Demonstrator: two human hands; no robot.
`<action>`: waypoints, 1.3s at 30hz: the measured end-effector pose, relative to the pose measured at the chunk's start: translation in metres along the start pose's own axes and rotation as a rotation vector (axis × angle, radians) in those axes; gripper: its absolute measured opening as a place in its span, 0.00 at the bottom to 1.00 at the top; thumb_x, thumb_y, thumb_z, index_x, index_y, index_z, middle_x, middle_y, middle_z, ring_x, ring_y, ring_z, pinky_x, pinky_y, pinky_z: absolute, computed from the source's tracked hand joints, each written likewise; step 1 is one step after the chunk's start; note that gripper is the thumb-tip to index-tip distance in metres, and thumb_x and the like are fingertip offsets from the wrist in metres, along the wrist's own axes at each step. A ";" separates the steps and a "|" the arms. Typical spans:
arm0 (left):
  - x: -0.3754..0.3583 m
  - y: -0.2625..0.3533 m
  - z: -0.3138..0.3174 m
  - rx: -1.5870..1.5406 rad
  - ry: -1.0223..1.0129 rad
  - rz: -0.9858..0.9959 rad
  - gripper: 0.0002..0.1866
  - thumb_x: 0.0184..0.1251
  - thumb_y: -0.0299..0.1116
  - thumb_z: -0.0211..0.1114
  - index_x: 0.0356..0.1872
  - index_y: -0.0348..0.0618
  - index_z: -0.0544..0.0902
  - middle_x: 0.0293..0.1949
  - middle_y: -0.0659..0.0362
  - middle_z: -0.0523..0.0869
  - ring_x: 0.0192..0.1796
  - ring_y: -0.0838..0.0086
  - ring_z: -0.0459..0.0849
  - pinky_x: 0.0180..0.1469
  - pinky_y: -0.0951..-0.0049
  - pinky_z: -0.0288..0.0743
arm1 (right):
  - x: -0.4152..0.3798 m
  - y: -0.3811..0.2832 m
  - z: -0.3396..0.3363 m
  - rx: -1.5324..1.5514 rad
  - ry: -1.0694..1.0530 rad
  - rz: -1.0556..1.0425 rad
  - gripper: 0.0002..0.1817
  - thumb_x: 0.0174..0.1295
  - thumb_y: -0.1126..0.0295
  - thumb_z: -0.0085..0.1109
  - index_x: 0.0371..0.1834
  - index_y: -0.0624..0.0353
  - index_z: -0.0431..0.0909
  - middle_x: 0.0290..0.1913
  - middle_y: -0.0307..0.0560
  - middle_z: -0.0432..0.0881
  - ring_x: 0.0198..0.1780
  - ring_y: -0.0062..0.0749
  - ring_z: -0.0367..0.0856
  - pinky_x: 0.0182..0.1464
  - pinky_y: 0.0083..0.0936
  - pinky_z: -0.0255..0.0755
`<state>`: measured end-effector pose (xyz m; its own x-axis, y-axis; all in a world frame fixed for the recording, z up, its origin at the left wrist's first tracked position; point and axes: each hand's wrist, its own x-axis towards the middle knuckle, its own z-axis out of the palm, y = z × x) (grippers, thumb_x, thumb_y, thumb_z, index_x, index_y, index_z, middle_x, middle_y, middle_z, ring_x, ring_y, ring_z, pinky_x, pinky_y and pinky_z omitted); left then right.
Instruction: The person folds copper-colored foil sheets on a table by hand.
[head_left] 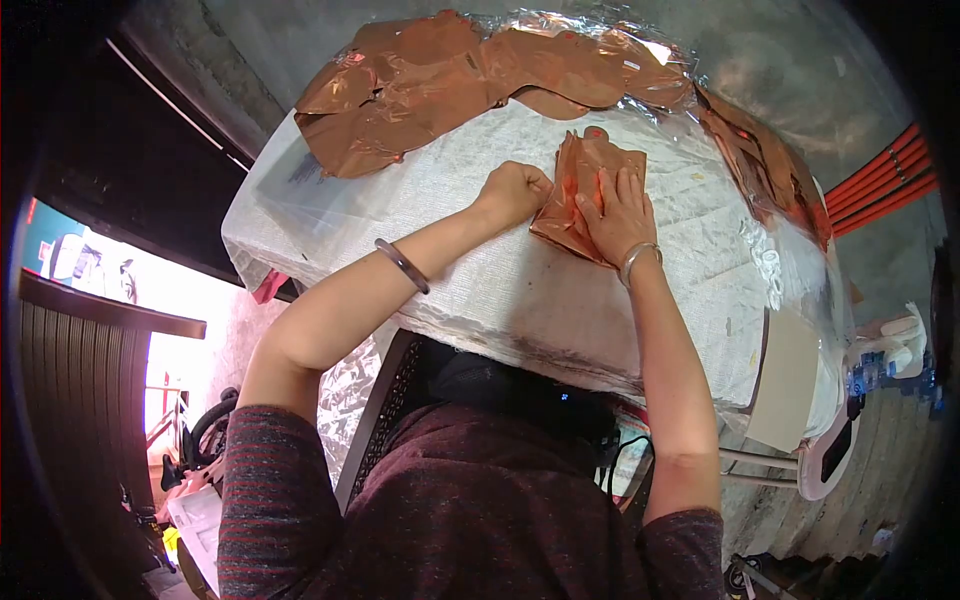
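Note:
A folded copper-coloured foil piece point(578, 183) lies on the white cloth-covered table point(480, 260), with a small red mark on its rounded top tab. My right hand point(620, 218) rests on its right side, fingers stretched out and pointing away from me. At the left edge of the foil is my left hand point(515, 193), its fingers curled together; what they pinch, if anything, is too small to make out. Flat copper foil shapes point(420, 90) are spread along the far side of the table.
More copper foil point(765, 160) hangs at the right edge beside clear plastic film point(765, 262). Orange-red tubes point(880, 180) stand at the far right. A beige board point(785, 380) lies at the table's right front. A brown slatted chair point(85, 400) is at left.

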<state>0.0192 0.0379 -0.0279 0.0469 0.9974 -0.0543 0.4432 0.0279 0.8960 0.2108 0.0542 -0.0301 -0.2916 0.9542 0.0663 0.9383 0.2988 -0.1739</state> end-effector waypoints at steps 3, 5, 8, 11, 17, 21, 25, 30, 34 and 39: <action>-0.003 0.002 0.001 0.029 0.088 0.046 0.03 0.61 0.21 0.59 0.32 0.34 0.81 0.25 0.61 0.82 0.28 0.81 0.78 0.33 0.78 0.73 | 0.000 0.000 0.000 -0.005 0.002 -0.002 0.39 0.67 0.39 0.35 0.74 0.52 0.53 0.76 0.56 0.47 0.78 0.44 0.41 0.75 0.38 0.37; -0.007 0.004 0.001 0.079 0.171 0.099 0.04 0.61 0.22 0.59 0.29 0.34 0.81 0.24 0.61 0.82 0.28 0.81 0.78 0.32 0.78 0.73 | 0.000 0.000 0.001 -0.015 0.006 0.000 0.39 0.67 0.39 0.35 0.75 0.52 0.53 0.76 0.56 0.48 0.78 0.44 0.41 0.75 0.38 0.37; -0.008 0.004 0.001 0.017 0.145 0.122 0.06 0.61 0.22 0.60 0.25 0.35 0.80 0.22 0.62 0.81 0.26 0.81 0.76 0.29 0.78 0.72 | 0.000 0.001 0.001 0.015 0.010 -0.006 0.39 0.67 0.38 0.35 0.75 0.52 0.53 0.76 0.56 0.48 0.78 0.45 0.41 0.75 0.38 0.37; -0.005 0.004 -0.006 0.028 0.021 0.065 0.08 0.62 0.25 0.62 0.23 0.37 0.79 0.20 0.62 0.79 0.24 0.81 0.75 0.27 0.78 0.70 | 0.000 0.000 0.000 -0.008 0.009 -0.010 0.39 0.67 0.38 0.34 0.75 0.51 0.52 0.76 0.56 0.47 0.78 0.44 0.40 0.75 0.37 0.37; -0.013 0.025 -0.013 -0.407 -0.072 -0.221 0.14 0.65 0.34 0.66 0.22 0.37 0.80 0.19 0.63 0.79 0.21 0.82 0.73 0.24 0.80 0.65 | -0.001 0.000 0.000 -0.018 -0.013 0.000 0.39 0.67 0.38 0.34 0.75 0.51 0.51 0.76 0.56 0.47 0.78 0.44 0.40 0.75 0.37 0.37; -0.010 0.013 -0.008 -0.090 -0.007 -0.076 0.11 0.63 0.32 0.67 0.25 0.37 0.79 0.20 0.63 0.79 0.21 0.82 0.73 0.24 0.80 0.66 | 0.001 0.001 0.003 -0.023 0.011 -0.017 0.39 0.68 0.39 0.34 0.75 0.52 0.52 0.76 0.57 0.47 0.78 0.45 0.40 0.75 0.38 0.37; -0.011 0.006 -0.001 0.018 0.117 0.033 0.07 0.60 0.27 0.69 0.32 0.36 0.79 0.26 0.62 0.80 0.26 0.81 0.75 0.29 0.79 0.71 | 0.000 0.000 0.000 -0.006 0.000 -0.012 0.39 0.68 0.39 0.35 0.74 0.53 0.53 0.76 0.58 0.48 0.78 0.45 0.40 0.75 0.38 0.38; -0.018 0.004 0.004 0.112 0.261 0.175 0.11 0.53 0.27 0.71 0.35 0.37 0.78 0.32 0.56 0.80 0.34 0.71 0.80 0.38 0.73 0.75 | 0.000 0.000 0.000 -0.019 -0.001 -0.015 0.38 0.68 0.39 0.34 0.75 0.53 0.53 0.76 0.57 0.47 0.78 0.45 0.41 0.75 0.37 0.38; -0.025 0.007 0.006 0.207 0.255 0.384 0.09 0.58 0.23 0.66 0.38 0.36 0.77 0.36 0.52 0.78 0.36 0.67 0.80 0.40 0.70 0.75 | 0.000 0.000 0.001 -0.035 0.002 -0.017 0.39 0.68 0.38 0.33 0.75 0.52 0.52 0.76 0.57 0.47 0.78 0.45 0.40 0.75 0.37 0.37; -0.031 0.011 0.004 0.292 0.200 0.387 0.07 0.60 0.24 0.65 0.39 0.35 0.81 0.37 0.50 0.77 0.39 0.61 0.80 0.43 0.67 0.75 | -0.001 0.000 0.000 -0.020 0.019 -0.008 0.38 0.68 0.40 0.37 0.74 0.51 0.55 0.76 0.56 0.47 0.78 0.43 0.42 0.75 0.36 0.39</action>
<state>0.0258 0.0069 -0.0184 0.0973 0.9250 0.3673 0.6594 -0.3363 0.6723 0.2107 0.0529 -0.0302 -0.2962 0.9512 0.0859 0.9395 0.3064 -0.1531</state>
